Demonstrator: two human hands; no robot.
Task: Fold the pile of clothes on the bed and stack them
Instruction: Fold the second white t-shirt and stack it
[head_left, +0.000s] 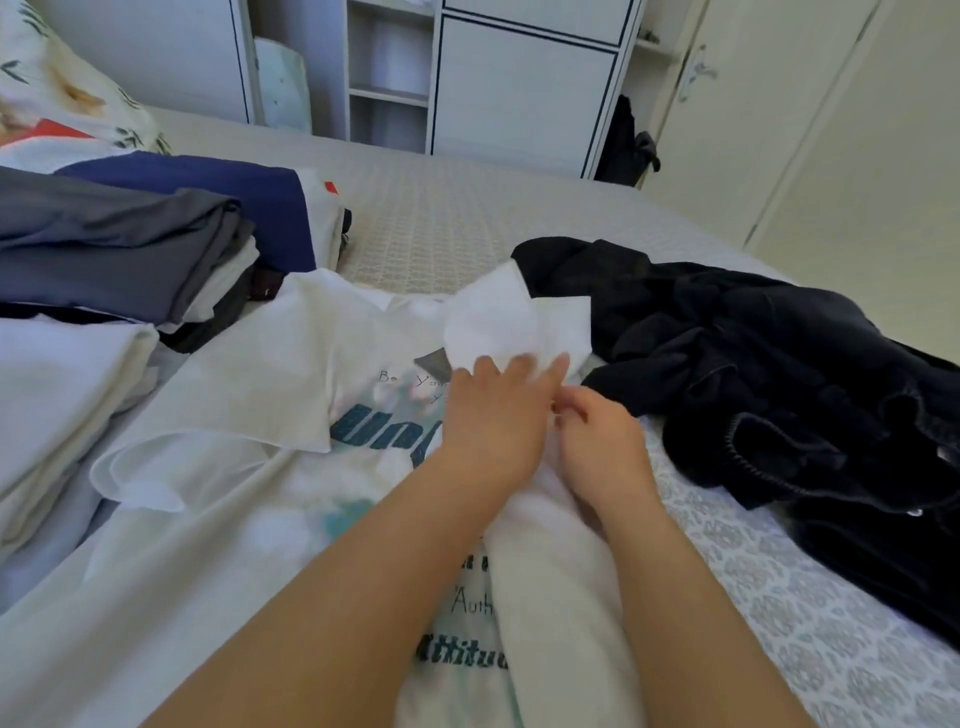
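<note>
A white T-shirt (249, 395) with teal and black lettering lies spread face up on the bed in front of me. Its right side is folded inward over the print. My left hand (496, 415) lies on the shirt near the collar, fingers stretched out and touching the turned-in right sleeve (498, 317). My right hand (597, 441) sits just beside it with fingers curled, pinching the white fabric at the folded edge. A crumpled black garment (769, 374) lies unfolded on the right. Folded grey, navy and white clothes (130, 244) are stacked at the left.
More folded white cloth (57, 395) lies at the near left. A patterned pillow (62, 93) sits at the far left. The grey patterned bedspread (810, 623) shows at the right. White wardrobes (524, 88) and a door (753, 130) stand beyond the bed.
</note>
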